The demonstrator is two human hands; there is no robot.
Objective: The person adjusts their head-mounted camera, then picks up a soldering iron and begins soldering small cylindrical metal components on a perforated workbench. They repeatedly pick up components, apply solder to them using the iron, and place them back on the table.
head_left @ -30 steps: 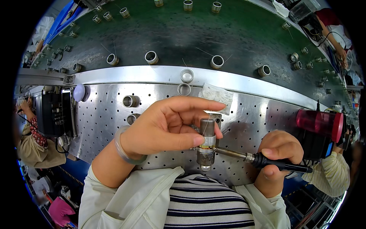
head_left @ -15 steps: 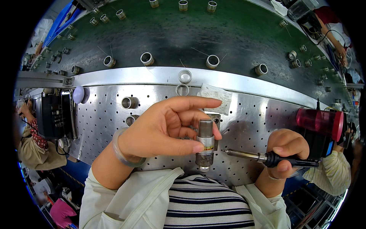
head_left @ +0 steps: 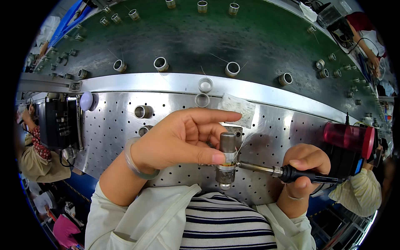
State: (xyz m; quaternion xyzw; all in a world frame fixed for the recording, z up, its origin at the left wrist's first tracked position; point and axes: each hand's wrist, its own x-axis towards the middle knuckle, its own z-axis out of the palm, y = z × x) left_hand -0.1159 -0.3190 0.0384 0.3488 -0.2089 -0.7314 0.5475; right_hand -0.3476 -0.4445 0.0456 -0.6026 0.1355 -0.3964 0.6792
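Note:
My left hand [head_left: 177, 141] is closed on a metal cylinder [head_left: 227, 142] with a narrower dark top and a rounded lower end. The thumb presses on a silver ring [head_left: 227, 167] around its middle, where a yellowish band shows. A black-handled soldering iron [head_left: 266, 169] lies in the closed grip of my right hand [head_left: 310, 160]. Its tip meets the right side of the cylinder at the band, and thin whitish smoke rises there. A metal block [head_left: 237, 132] is partly hidden behind the cylinder.
The perforated metal plate [head_left: 112, 137] bears loose metal rings [head_left: 143, 111] and a whitish pad [head_left: 238, 109]. Beyond it, a green belt [head_left: 191, 46] carries several rings with thin wires. A red transparent cylinder [head_left: 346, 136] stands at right, a black device [head_left: 58, 123] at left. Other people work at both sides.
The soldering iron has moved left until its tip reaches the cylinder, and smoke has appeared. My left hand and the cylinder have shifted slightly right.

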